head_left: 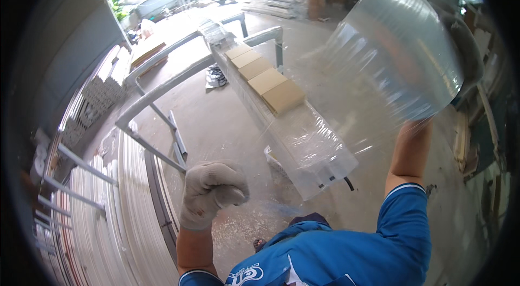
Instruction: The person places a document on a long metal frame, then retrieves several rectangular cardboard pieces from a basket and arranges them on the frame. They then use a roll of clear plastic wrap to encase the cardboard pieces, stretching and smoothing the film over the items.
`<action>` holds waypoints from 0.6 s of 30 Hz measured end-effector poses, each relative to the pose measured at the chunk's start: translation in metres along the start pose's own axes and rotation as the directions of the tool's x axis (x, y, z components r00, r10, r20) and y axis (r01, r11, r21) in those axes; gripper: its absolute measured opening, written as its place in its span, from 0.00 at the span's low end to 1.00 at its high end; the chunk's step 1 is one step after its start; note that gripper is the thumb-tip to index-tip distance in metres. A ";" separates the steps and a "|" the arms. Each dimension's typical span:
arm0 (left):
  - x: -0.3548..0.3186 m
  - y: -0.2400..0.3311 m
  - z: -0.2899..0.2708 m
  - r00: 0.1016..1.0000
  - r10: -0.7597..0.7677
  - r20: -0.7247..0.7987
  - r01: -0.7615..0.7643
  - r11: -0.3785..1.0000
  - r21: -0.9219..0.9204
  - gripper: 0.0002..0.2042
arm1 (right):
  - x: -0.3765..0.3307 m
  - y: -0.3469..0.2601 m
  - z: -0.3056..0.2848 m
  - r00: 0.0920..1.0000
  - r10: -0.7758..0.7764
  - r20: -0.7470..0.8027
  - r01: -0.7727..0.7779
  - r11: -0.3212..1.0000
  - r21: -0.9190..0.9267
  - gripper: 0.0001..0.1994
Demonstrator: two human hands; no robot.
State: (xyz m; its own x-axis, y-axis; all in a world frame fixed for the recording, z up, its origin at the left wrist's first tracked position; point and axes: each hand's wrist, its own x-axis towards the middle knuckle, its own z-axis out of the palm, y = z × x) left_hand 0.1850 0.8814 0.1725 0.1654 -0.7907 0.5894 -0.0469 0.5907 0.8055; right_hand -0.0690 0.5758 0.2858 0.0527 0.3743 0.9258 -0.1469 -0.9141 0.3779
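My left hand [212, 191], in a pale grey work glove, is curled into a fist beside the near end of a long bundle; nothing shows sticking out of it. My right arm is raised, with a big roll of clear stretch film [398, 42] up at the right. The roll hides most of my right hand, which grips it. Loose film spreads from the roll toward the long bundle [317, 142], which is wrapped in shiny clear plastic. Several brown cardboard pieces [281, 91] lie in a row along its top. A short black strip [349, 183] pokes out at its near end.
A grey metal stand [168, 77] is under the bundle's far part. On the left, long white profiles [130, 194] lie on a rack with metal arms [86, 164]. A dark crumpled plastic piece [216, 77] is on the floor. Stacked boards [271, 4] lie farther back.
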 end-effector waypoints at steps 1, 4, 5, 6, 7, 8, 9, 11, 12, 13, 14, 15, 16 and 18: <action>-0.002 -0.001 -0.016 0.998 -0.046 -0.036 0.051 0.990 0.132 0.25 | 0.005 0.004 0.002 1.000 0.022 -0.006 -0.022 1.000 -0.007 0.21; -0.001 -0.018 -0.070 0.993 -0.106 -0.061 0.111 0.989 0.097 0.23 | 0.013 0.019 0.014 0.992 0.119 -0.031 -0.116 0.990 0.083 0.24; -0.001 -0.026 -0.087 0.984 -0.164 -0.065 0.166 0.986 0.016 0.21 | 0.010 0.025 0.017 0.993 0.121 -0.003 -0.121 0.993 0.012 0.24; -0.003 -0.039 -0.101 0.980 -0.195 -0.049 0.194 0.981 -0.026 0.17 | 0.002 0.033 0.023 0.988 0.143 0.056 -0.139 0.988 -0.065 0.25; -0.006 -0.052 -0.113 0.974 -0.225 -0.033 0.223 0.973 -0.067 0.13 | -0.009 0.041 0.027 0.976 0.185 0.116 -0.168 0.976 -0.137 0.25; -0.009 -0.067 -0.125 0.968 -0.252 -0.020 0.248 0.963 -0.105 0.09 | -0.026 0.050 0.032 0.958 0.232 0.169 -0.195 0.958 -0.209 0.25; -0.013 -0.083 -0.133 0.951 -0.310 -0.013 0.309 0.951 -0.030 0.07 | -0.048 0.061 0.038 0.939 0.278 0.203 -0.252 0.957 -0.146 0.25; -0.014 -0.122 -0.150 0.904 -0.426 -0.026 0.425 0.905 -0.017 0.06 | -0.106 0.080 0.056 0.878 0.381 0.289 -0.350 0.924 -0.155 0.25; -0.010 -0.145 -0.157 0.880 -0.474 -0.038 0.474 0.880 -0.005 0.06 | -0.140 0.087 0.065 0.818 0.472 0.329 -0.402 0.878 -0.261 0.24; -0.006 -0.168 -0.163 0.860 -0.510 -0.002 0.510 0.859 -0.055 0.04 | -0.179 0.088 0.075 0.790 0.504 0.348 -0.453 0.863 -0.223 0.24; -0.003 -0.190 -0.164 0.835 -0.550 0.008 0.548 0.831 -0.096 0.04 | -0.216 0.089 0.085 0.739 0.562 0.373 -0.515 0.827 -0.225 0.23; -0.002 -0.210 -0.165 0.806 -0.592 0.018 0.589 0.798 -0.131 0.04 | -0.254 0.082 0.091 0.565 0.721 0.401 -0.706 0.674 -0.216 0.23; -0.003 -0.225 -0.164 0.781 -0.624 0.031 0.621 0.769 -0.155 0.05 | -0.287 0.071 0.092 0.431 0.788 0.439 -0.779 0.571 -0.259 0.23; -0.005 -0.253 -0.156 0.692 -0.721 0.033 0.721 0.692 0.016 0.06 | -0.345 0.042 0.091 0.544 0.655 0.525 -0.634 0.730 -0.254 0.25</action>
State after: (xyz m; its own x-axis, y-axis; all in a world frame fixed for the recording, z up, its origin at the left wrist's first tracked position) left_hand 0.3492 0.7613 -0.0440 0.1158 -0.9784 -0.1715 0.0712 -0.1640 0.9839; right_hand -0.0036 0.3939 -0.0175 0.4509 -0.4768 0.7545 -0.3914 -0.8654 -0.3129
